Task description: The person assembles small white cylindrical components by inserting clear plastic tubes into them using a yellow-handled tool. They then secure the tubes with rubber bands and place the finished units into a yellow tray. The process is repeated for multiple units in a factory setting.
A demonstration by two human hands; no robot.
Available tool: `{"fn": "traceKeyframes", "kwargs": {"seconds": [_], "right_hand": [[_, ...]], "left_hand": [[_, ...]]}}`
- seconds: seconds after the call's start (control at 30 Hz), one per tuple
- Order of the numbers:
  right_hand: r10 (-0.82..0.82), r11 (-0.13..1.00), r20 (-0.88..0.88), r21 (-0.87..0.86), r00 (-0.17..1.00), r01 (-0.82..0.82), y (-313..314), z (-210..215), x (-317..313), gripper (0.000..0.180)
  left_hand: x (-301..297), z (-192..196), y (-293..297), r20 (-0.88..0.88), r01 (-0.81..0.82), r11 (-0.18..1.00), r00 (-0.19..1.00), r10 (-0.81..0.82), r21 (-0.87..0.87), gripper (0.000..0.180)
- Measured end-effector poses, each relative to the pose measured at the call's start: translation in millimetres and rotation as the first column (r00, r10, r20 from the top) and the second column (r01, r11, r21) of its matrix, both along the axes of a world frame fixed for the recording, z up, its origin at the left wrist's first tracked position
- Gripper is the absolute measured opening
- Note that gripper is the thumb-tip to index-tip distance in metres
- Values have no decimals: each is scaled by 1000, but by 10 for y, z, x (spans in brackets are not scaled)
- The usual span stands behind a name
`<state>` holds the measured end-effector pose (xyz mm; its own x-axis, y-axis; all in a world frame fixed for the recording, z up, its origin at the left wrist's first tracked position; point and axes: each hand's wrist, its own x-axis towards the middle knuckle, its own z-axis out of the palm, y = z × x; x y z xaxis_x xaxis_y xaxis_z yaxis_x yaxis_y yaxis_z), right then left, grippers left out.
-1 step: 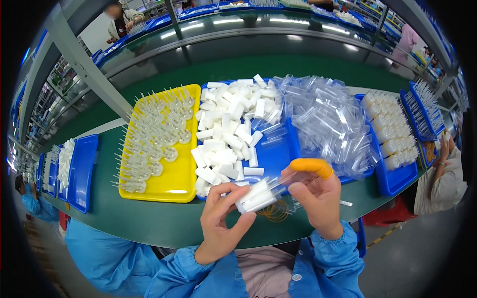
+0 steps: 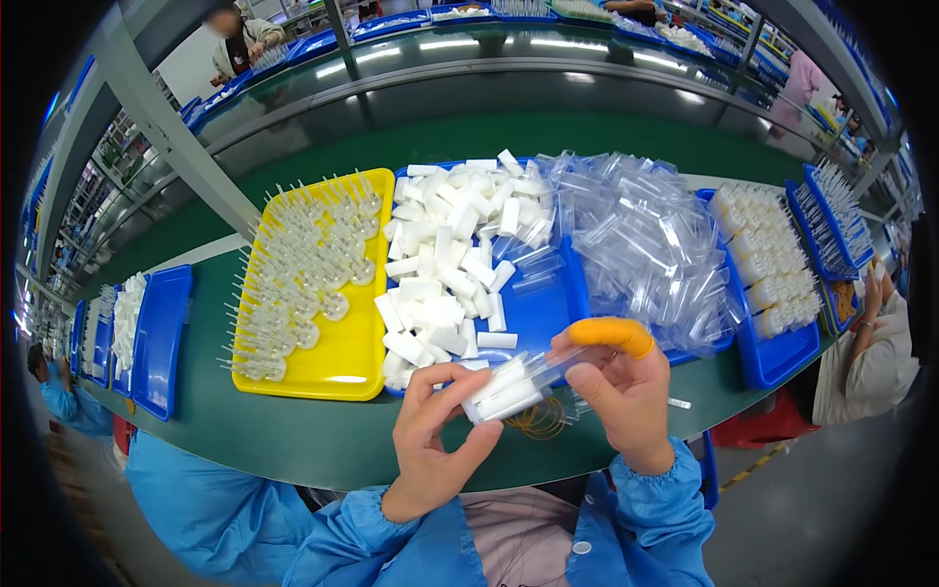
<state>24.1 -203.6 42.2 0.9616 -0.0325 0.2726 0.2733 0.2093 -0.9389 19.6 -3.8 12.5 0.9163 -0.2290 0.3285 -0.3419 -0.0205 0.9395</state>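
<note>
Between thumb and fingers of my left hand (image 2: 430, 440) is a small bundle of white blocks (image 2: 507, 393) inside clear plastic. My right hand (image 2: 626, 406), with an orange finger cot (image 2: 616, 336) on one finger, pinches a clear plastic sleeve (image 2: 558, 366) at the bundle's right end. How far the sleeve covers the blocks I cannot tell. Just beyond my hands, a blue tray (image 2: 548, 305) holds a heap of loose white blocks (image 2: 455, 235) and a few clear sleeves. Thin yellowish rubber bands (image 2: 536, 421) lie on the table below the bundle.
Left stands a yellow tray (image 2: 342, 380) of white pieces with upright pins. A heap of clear sleeves (image 2: 650, 249) fills a tray to the right, beside a blue tray (image 2: 778, 367) of whitish parts. A metal post (image 2: 186, 161) rises at the green table's (image 2: 323, 440) far side. Co-workers sit around.
</note>
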Motion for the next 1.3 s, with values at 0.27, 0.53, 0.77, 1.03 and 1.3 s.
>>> {"fn": "traceKeyframes", "kwargs": {"seconds": [0.27, 0.53, 0.77, 1.03, 1.3], "right_hand": [[-70, 982, 141, -162, 987, 93, -97, 102, -118, 20], [-26, 836, 288, -519, 957, 179, -197, 329, -198, 19], [90, 816, 242, -574, 966, 68, -229, 447, -321, 21], [147, 796, 347, -597, 926, 97, -215, 419, -467, 21], [35, 913, 182, -405, 983, 43, -189, 413, -480, 16]], "left_hand": [[-21, 13, -8, -172, 91, 954, 975, -144, -285, 43], [-46, 169, -29, -385, 101, 891, 876, -291, -444, 46], [-115, 254, 39, -384, 98, 922, 889, -251, -376, 45], [-131, 204, 171, -328, 309, 863, 831, -449, -400, 42], [-208, 292, 119, -279, 301, 916, 885, -371, -265, 40]]}}
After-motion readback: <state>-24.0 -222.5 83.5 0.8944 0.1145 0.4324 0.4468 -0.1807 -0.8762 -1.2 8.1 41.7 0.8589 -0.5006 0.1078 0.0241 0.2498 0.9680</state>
